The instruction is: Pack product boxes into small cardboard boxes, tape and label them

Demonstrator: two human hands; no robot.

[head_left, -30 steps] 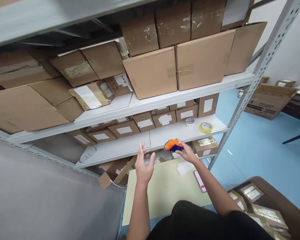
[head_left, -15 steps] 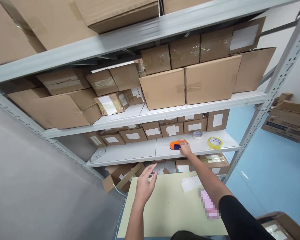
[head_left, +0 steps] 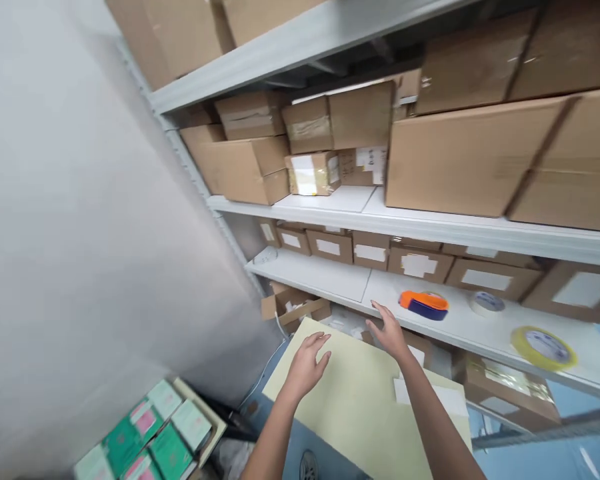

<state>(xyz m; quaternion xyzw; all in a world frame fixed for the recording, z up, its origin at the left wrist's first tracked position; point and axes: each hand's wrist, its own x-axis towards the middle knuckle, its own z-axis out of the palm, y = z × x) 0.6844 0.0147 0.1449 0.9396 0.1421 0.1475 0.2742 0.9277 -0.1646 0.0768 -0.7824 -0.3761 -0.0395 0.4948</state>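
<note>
Over the pale yellow tabletop (head_left: 350,393), my left hand (head_left: 307,365) hovers with its fingers apart and nothing in it. My right hand (head_left: 389,331) is raised near the front edge of the white shelf (head_left: 325,277), fingers spread and holding nothing. Just right of it on that shelf lies an orange and dark blue tape dispenser (head_left: 424,305), apart from the hand. Farther right are a roll of white tape (head_left: 487,304) and a roll of yellow tape (head_left: 544,348). White paper (head_left: 450,400) lies on the table, partly hidden by my right forearm.
Cardboard boxes (head_left: 475,160) fill the metal rack's shelves. An open carton (head_left: 295,303) sits below, behind the table. Green and white boxes (head_left: 150,433) fill a carton on the floor at lower left, by the grey wall (head_left: 130,233).
My right hand has let go of the tape dispenser, which stays on the shelf, and has drawn back leftward. The view has swung left, bringing the green boxes into sight.
</note>
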